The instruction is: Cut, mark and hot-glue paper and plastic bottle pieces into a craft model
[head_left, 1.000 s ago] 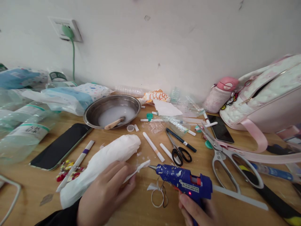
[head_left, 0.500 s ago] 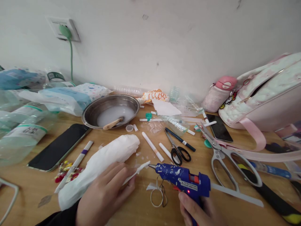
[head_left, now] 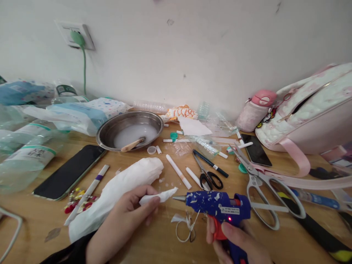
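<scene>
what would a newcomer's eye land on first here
Probably the white-flecked blue plastic glue gun in the right hand, low right of centre, its metal nozzle pointing at a slim white paper-like piece in the left hand. Next, the long white lumpy shape near the left hand and the round metal bowl of cloudy liquid behind it. The pink-and-white patterned bag at the far right stands out too.

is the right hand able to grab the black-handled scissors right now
Probably not: the right hand is wrapped around the blue glue gun, whose body also lies between it and the scissors. Putting the gun down first would likely free it.
</scene>
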A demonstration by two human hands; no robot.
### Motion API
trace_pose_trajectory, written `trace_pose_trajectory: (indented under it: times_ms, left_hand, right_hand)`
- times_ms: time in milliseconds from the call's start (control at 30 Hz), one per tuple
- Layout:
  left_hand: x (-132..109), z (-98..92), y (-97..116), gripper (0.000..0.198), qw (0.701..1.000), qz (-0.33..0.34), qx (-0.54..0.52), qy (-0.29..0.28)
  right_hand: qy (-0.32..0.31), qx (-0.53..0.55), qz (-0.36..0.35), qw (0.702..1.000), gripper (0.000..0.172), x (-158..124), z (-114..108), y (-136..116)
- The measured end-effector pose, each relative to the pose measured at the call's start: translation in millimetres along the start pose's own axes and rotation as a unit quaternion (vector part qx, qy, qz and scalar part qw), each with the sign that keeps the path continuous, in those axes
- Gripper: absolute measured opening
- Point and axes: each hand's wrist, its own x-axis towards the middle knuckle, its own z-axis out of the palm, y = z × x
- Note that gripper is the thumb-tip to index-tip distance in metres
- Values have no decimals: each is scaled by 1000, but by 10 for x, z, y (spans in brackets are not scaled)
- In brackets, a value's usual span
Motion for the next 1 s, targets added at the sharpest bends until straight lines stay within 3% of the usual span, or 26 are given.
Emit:
trace_pose_trajectory:
  times_ms: [133,267,667,900,1000]
  left_hand:
    - [1,7,0,25,994,-31,-102,-23]
    - [-5,19,-22,25,991,-40,-125,-42]
    - [-37,27,-23,28,998,-38,-30,-36]
    - [-81,29,62,23,997,15,70,28]
    - [-49,35,46,22,998,1,61,17]
  right_hand:
    - [23,-22,9,999,26,25,5,12]
    - [16,-37,13,999,25,46,-22,28]
    - [13,-29,28,999,27,77,-7,-8]
    - [44,-115,49,991,35,84,-17,0]
    - [68,-153,33,985,40,113,-45,-22]
